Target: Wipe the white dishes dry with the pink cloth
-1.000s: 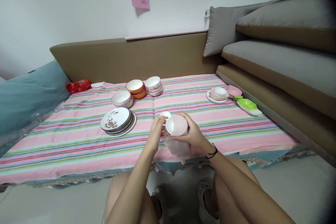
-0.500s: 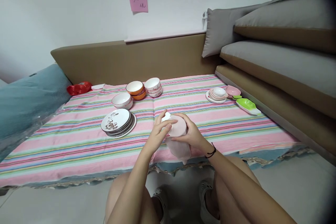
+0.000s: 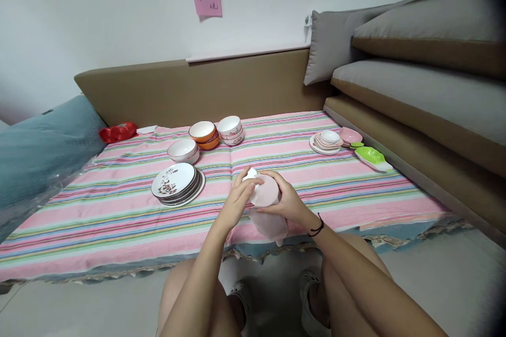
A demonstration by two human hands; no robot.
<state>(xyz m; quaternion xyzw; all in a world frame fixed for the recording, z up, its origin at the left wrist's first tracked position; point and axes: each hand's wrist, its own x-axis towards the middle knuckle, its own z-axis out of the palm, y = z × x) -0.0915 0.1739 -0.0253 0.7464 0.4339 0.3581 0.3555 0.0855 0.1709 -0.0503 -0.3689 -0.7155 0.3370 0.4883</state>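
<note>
Close in front of me, my right hand [image 3: 290, 201] curls around the edge of a pale pink round dish [image 3: 266, 192]. The fingers of my left hand [image 3: 236, 200] close on a small white dish [image 3: 251, 173], which sits against the pink one and is partly covered by those fingers. Whether the two pieces are nested or only touching, I cannot tell. Below my hands, at the front edge of the cloth, lies a pale pink shaped dish [image 3: 272, 227] with a pointed tip.
On the striped cloth [image 3: 118, 221] at left are stacked plates [image 3: 174, 180], white bowls [image 3: 182, 150], orange bowls [image 3: 203, 131] and patterned bowls [image 3: 230, 127]. Small stacked dishes [image 3: 329, 138], a pink bowl [image 3: 350, 136] and a green dish [image 3: 370, 156] are at right, beside piled cushions [image 3: 427, 84].
The pale pink round dish has turned slightly between my hands, so its round face shows more. My left fingers have shifted a little across it. The stacks have stayed in place.
</note>
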